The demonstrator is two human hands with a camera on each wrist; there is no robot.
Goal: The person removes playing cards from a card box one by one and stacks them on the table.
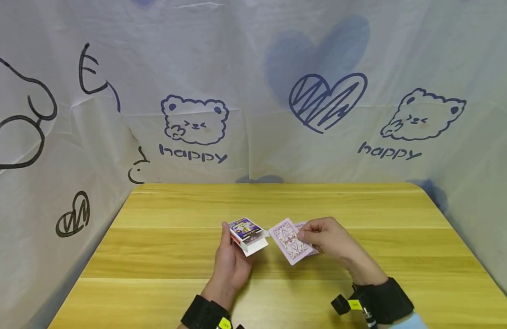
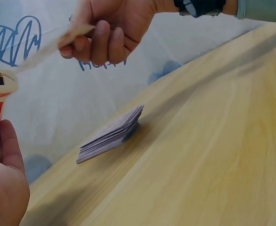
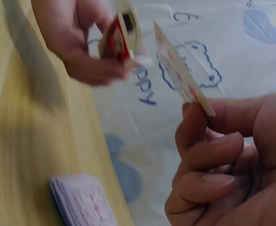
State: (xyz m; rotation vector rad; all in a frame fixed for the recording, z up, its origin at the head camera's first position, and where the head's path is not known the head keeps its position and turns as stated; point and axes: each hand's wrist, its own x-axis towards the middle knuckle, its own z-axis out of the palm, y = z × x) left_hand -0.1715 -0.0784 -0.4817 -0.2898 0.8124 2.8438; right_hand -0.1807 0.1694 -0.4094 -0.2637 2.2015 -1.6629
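Observation:
My left hand holds a small playing-card box with a purple printed face, red sides and a white end flap standing open towards the right. Between thumb and fingers, my right hand pinches a playing card, its pink patterned back up in the head view; whether it is a single card I cannot tell. A small gap separates the card from the box's flap. On the table lies a stack of cards, its edges slightly fanned. The held card and right hand partly cover this stack in the head view.
The wooden table spreads out on all sides of the hands. Behind it and at both sides hangs a pale cloth with drawn hearts and bears. Each wrist wears a black strap with a small camera.

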